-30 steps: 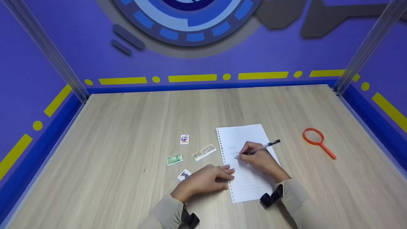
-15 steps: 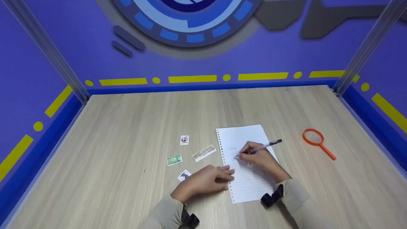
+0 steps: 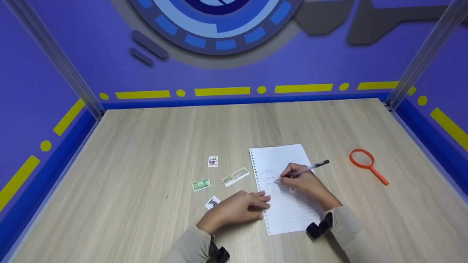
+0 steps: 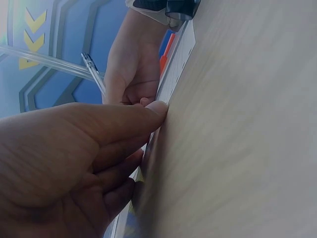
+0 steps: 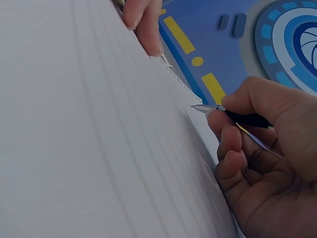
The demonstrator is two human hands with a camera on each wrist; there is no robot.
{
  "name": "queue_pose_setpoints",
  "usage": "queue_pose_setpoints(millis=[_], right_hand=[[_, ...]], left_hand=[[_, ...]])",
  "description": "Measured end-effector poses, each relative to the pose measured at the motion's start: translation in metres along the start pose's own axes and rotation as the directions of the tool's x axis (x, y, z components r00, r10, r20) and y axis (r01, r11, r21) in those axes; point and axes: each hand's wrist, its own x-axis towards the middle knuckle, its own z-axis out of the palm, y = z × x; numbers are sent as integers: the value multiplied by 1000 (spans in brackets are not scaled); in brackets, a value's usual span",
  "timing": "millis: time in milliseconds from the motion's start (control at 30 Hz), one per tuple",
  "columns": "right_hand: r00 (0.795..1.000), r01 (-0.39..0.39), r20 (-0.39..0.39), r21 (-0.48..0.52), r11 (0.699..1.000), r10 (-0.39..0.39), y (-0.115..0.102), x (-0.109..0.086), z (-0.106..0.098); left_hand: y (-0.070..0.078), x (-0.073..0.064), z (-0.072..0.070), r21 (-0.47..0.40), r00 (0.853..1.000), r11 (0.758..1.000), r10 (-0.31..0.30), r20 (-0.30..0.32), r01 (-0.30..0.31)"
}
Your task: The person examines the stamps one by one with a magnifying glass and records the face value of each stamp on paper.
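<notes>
Between the fingers and thumb of my right hand (image 3: 302,180) a pen (image 3: 321,163) is pinched, its clear barrel and black cap end slanting up to the right. In the right wrist view the pen's metal tip (image 5: 199,106) is right at the lined paper (image 3: 289,215). Short faint lines of writing show on the upper left of this sheet, which has punched holes down its left edge. My left hand (image 3: 239,207) rests with its fingertips on the sheet's holed edge, fingers loosely bent. In the left wrist view its thumb (image 4: 129,119) lies beside the sheet's edge.
Left of the paper lie several small stamp-like pieces: a colourful one (image 3: 212,161), a green one (image 3: 201,185), a long brownish one (image 3: 235,177), and a black-and-white one (image 3: 211,202) partly under the left wrist. An orange magnifying glass (image 3: 378,176) lies at right on the wooden table (image 3: 146,164).
My right hand has slid slightly to the right across the sheet, pen still pinched. The left hand has stayed in place.
</notes>
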Motion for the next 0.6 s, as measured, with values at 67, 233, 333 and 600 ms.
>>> queue_pose_setpoints(millis=[67, 233, 333, 600], right_hand=[[1000, 4, 1, -2, 1000, -4, 0, -1, -1], [1000, 7, -3, -13, 1000, -7, 4, 0, -1], [1000, 10, -5, -10, 1000, -10, 13, 3, 0], [999, 26, -21, 2, 1000, -26, 42, 14, 3]], left_hand=[[0, 0, 0, 0, 1000, 1000, 3, 1, -3], [0, 0, -1, 0, 1000, 1000, 6, 3, -6], [1, 0, -1, 3, 1000, 1000, 5, 1, -5], [0, -1, -1, 3, 1000, 1000, 7, -2, -7]])
